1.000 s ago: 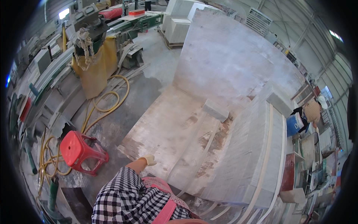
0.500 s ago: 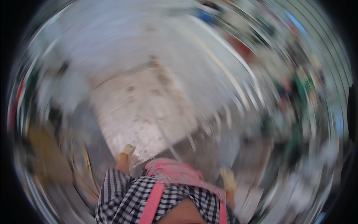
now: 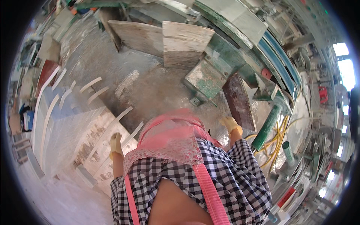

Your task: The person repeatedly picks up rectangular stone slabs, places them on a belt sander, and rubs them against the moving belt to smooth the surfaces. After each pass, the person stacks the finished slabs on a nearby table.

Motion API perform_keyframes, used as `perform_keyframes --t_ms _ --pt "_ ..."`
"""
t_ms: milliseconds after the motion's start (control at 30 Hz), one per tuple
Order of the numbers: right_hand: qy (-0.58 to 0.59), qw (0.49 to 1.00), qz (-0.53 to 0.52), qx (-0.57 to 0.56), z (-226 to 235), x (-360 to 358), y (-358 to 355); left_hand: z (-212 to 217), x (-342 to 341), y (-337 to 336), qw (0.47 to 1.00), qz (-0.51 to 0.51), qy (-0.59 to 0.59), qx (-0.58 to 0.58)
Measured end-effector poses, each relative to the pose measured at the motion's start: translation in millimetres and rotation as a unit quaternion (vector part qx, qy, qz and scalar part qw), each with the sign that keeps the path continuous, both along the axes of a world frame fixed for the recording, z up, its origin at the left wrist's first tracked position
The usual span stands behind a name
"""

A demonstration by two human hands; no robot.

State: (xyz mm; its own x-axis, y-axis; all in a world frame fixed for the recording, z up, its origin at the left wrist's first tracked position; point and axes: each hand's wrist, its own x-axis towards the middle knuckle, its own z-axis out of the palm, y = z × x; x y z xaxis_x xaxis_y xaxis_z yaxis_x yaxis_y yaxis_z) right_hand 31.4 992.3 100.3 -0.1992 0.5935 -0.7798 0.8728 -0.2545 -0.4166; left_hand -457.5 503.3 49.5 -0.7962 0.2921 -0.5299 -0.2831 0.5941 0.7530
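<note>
My left hand (image 3: 116, 143) wears a pale yellow glove and hangs at my side over the edge of a white stone slab stack (image 3: 80, 125). It holds nothing. My right hand (image 3: 230, 124), also gloved, hangs on the other side near a dark reddish stone slab (image 3: 240, 101) leaning on the wet floor. It is empty too. I wear a pink apron (image 3: 170, 137) over a black-and-white checked shirt.
Two pale slabs (image 3: 165, 39) lean at the back. A green metal machine base (image 3: 206, 77) and a green pipe (image 3: 267, 127) stand to the right, with yellow hoses (image 3: 277, 142) coiled on the floor. Thin white curved strips (image 3: 92, 84) lie to the left.
The view has swung around sharply: the large slab stack that was ahead now lies to my left, and the green machine has come into view. Both hands hang at my sides.
</note>
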Motion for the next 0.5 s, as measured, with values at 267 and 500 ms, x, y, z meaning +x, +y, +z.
perform_keyframes --t_ms 267,500 --pt "-0.058 0.985 0.084 0.138 -61.8 151.7 -0.6 -5.1 20.9 277.8 0.985 -0.099 0.122 0.071" --pt "0.050 0.944 -0.313 0.087 11.9 76.8 44.9 33.7 6.2 431.8 0.975 -0.161 0.114 0.106"
